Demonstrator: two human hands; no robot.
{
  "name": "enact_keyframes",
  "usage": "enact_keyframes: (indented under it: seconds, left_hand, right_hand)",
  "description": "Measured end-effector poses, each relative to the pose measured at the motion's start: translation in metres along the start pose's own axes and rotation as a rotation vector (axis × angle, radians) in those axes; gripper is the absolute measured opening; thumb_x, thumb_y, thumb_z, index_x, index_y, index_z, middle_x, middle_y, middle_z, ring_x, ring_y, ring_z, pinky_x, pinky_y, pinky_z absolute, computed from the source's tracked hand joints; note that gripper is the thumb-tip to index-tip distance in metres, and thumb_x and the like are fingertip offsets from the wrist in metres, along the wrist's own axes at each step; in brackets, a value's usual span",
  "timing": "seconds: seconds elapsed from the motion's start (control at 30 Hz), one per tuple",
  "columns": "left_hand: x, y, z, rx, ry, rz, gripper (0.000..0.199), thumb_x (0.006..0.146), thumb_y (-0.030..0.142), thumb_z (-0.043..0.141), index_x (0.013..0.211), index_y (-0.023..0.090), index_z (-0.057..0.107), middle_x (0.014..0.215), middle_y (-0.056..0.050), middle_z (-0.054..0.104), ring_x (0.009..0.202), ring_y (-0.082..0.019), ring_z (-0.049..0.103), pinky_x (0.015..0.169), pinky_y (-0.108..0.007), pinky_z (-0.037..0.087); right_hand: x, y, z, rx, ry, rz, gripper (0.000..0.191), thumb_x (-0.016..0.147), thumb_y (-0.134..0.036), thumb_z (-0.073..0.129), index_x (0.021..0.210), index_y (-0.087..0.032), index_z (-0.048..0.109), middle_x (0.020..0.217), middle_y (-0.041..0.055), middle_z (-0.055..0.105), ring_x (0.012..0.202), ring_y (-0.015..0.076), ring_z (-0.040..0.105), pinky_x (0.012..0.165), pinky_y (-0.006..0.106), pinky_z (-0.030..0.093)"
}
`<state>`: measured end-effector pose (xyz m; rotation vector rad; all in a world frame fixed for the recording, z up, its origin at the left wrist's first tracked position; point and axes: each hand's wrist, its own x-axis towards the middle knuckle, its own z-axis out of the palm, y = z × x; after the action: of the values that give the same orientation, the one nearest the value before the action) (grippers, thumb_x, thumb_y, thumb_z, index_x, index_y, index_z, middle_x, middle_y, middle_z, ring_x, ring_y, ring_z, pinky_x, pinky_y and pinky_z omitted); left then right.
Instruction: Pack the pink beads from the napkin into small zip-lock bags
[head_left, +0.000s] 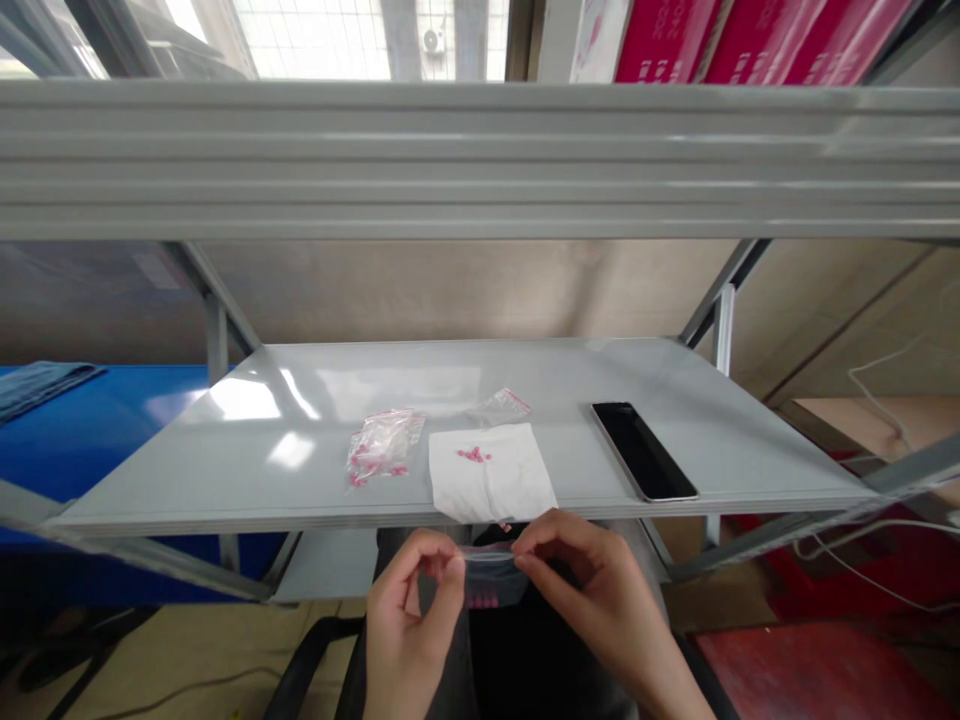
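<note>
Left hand (pixel 412 610) and right hand (pixel 600 590) held a small clear plastic zip bag (pixel 491 578) at its top edge, fingers (pixel 527 563) pinched narrow on it, just below the front of a grey metal shelf (pixel 187 480). Pink pieces (pixel 484 600) lay inside. On the shelf: white paper tissue (pixel 499 480) with pink beads (pixel 474 455), clear plastic bag (pixel 382 447), black smartphone (pixel 641 452).

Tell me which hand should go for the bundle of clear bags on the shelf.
Left hand seems better: it sits nearer the bundle than the right hand, though both pinch the small zip bag.
</note>
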<state>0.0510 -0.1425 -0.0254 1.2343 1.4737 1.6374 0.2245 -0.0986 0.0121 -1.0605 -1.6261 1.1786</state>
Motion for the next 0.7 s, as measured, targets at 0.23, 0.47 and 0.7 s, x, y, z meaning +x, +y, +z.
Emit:
enact_keyframes:
  seconds: [0.23,0.47,0.7]
  left_hand:
    - [-0.003,-0.004,0.002,0.032,0.073,0.03,0.016,0.086,0.031,0.067,0.076,0.019,0.063,0.07,0.0,0.059,0.066,-0.014,0.057,0.063,-0.018,0.048]
    - [0.006,0.017,-0.006,0.124,-0.108,0.211,0.011,0.086,0.025,0.061,0.097,0.023,0.061,0.088,-0.004,0.064,0.083,-0.02,0.063,0.074,-0.027,0.052]
    - [0.019,0.047,-0.002,0.516,-0.372,0.489,0.017,0.081,0.013,0.061,0.094,0.024,0.064,0.104,-0.007,0.067,0.098,-0.026,0.062,0.084,-0.037,0.051]
  right_hand:
    - [0.0,-0.004,0.007,0.155,0.117,-0.005,0.017,0.077,-0.02,0.068,0.079,-0.022,0.052,0.068,-0.0021,0.065,0.064,0.0149,0.064,0.062,0.024,0.051]
    - [-0.003,-0.005,0.004,0.126,0.203,-0.054,0.027,0.077,-0.019,0.069,0.069,-0.024,0.043,0.064,-0.0026,0.064,0.062,0.0144,0.064,0.061,0.023,0.049]
    - [-0.006,-0.011,0.01,-0.002,0.164,-0.09,0.029,0.082,-0.017,0.061,0.067,-0.025,0.037,0.063,-0.0013,0.062,0.064,0.0176,0.067,0.06,0.025,0.048]
